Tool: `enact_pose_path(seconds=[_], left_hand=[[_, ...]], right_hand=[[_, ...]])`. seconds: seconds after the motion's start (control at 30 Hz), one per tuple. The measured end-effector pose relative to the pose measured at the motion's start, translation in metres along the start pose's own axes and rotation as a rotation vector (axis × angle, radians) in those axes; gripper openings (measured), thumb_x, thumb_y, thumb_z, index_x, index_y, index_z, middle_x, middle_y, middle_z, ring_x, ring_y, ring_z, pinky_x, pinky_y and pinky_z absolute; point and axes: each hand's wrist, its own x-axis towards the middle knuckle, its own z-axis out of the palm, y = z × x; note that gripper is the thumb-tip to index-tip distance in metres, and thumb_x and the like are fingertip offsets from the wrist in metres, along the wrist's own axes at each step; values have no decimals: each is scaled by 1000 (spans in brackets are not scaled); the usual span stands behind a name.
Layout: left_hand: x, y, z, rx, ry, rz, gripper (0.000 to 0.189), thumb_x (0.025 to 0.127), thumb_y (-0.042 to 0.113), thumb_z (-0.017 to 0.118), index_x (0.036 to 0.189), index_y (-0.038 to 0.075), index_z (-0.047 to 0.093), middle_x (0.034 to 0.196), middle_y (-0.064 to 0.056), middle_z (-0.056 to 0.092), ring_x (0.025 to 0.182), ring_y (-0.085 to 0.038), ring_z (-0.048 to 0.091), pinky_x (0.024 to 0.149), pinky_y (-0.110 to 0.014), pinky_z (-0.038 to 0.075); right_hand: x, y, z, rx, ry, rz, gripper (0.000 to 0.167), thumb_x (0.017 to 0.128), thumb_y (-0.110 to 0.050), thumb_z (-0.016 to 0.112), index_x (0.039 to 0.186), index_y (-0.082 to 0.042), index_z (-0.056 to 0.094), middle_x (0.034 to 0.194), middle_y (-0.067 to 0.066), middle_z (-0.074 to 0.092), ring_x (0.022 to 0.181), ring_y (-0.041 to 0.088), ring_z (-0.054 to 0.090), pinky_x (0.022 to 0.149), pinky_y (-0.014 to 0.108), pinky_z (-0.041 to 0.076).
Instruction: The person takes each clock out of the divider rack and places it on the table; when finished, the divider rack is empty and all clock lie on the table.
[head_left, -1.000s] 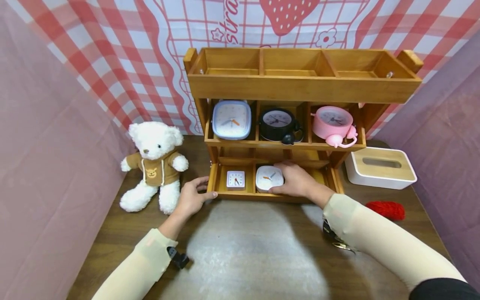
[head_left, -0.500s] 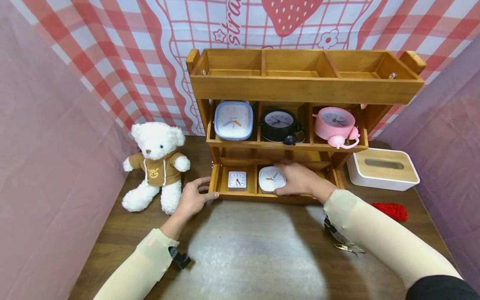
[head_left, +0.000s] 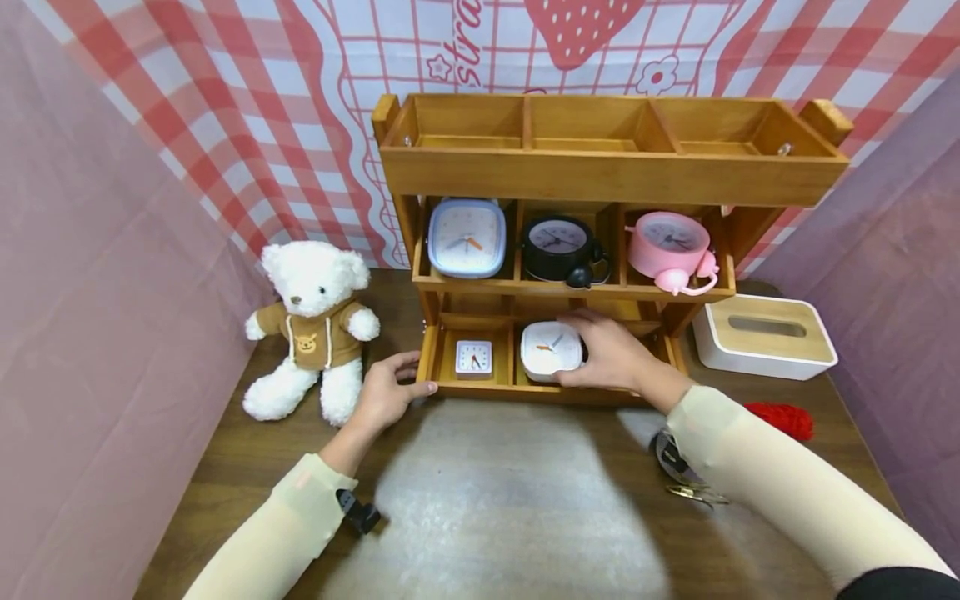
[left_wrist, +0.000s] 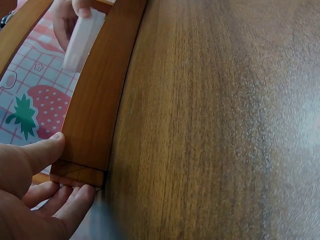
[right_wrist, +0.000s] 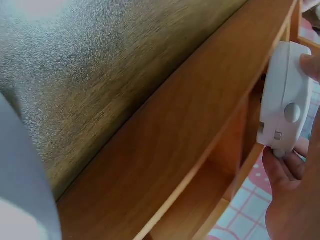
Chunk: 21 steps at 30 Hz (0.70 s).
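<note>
In the head view, a wooden shelf rack stands on the table. My left hand holds the left front corner of its bottom tier, thumb at the front board and fingers at the end in the left wrist view. My right hand grips a white alarm clock by its right side, over the middle bottom compartment. The right wrist view shows that clock's side above the front board. A small square clock sits in the left bottom compartment.
The middle tier holds a blue clock, a black clock and a pink clock. A teddy bear sits left. Right are a tissue box, red yarn and a gold metal item partly beneath the right sleeve.
My right hand has shifted slightly right and up with the white alarm clock, which looks a little raised. The left hand has stayed at the shelf corner.
</note>
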Motion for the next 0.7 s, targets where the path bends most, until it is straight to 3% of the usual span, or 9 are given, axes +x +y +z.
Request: enact_pose_path(seconds=[0.2, 0.4, 0.7], left_hand=[[1, 0, 1, 4, 1, -1, 64, 84, 10, 85, 141, -3, 58, 128, -25, 68, 117, -38, 68, 89, -41, 60], [1, -3, 2, 17, 8, 7, 64, 84, 9, 85, 140, -3, 58, 129, -25, 68, 118, -38, 68, 90, -41, 60], [-2, -1, 2, 12, 12, 9, 63, 84, 10, 85, 140, -2, 59, 129, -24, 68, 118, -37, 68, 93, -45, 58]], right_hand=[[-19, -8, -17, 14, 77, -5, 90, 62, -50, 89, 133, -1, 63, 130, 20, 65, 119, 38, 62, 101, 54, 52], [-45, -21, -29, 68, 150, -29, 89, 60, -46, 92, 132, -3, 63, 126, 10, 65, 113, 27, 64, 94, 48, 55], [-90, -43, -34, 110, 186, 2, 89, 59, -42, 96, 135, -10, 62, 130, 0, 63, 115, 18, 62, 92, 40, 54]])
